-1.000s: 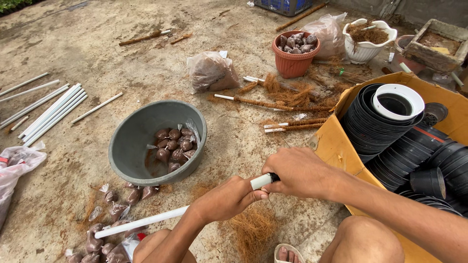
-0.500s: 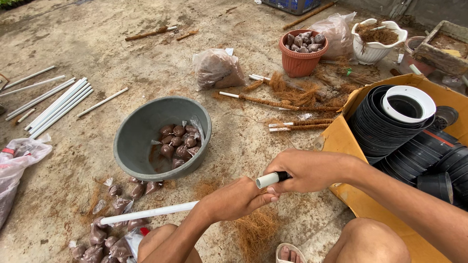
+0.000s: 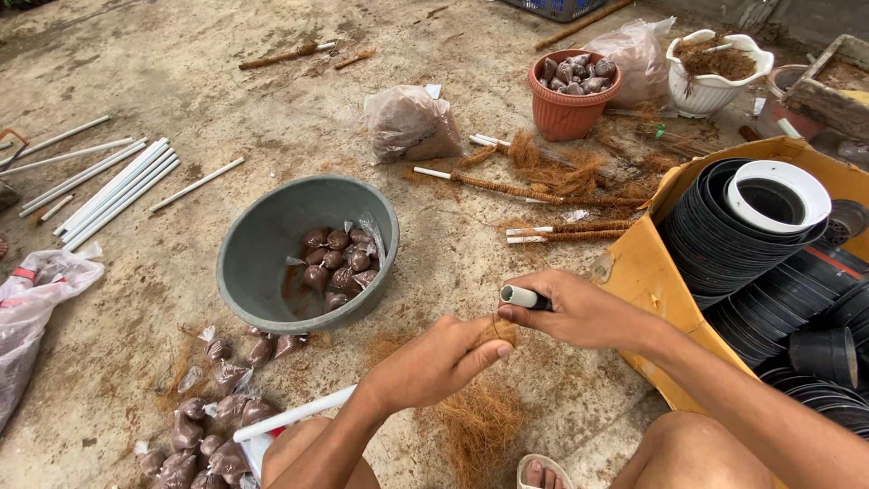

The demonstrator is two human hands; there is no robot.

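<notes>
Hands shifted right since earlier; right hand [image 3: 579,312] clenched pipe [image 3: 522,296] tip, left hand [image 3: 444,360] pinched fibre [image 3: 500,330] beside it; pipe ran down-left.

Head camera, steeply downward, close above ground [image 3: 226,100]
</notes>
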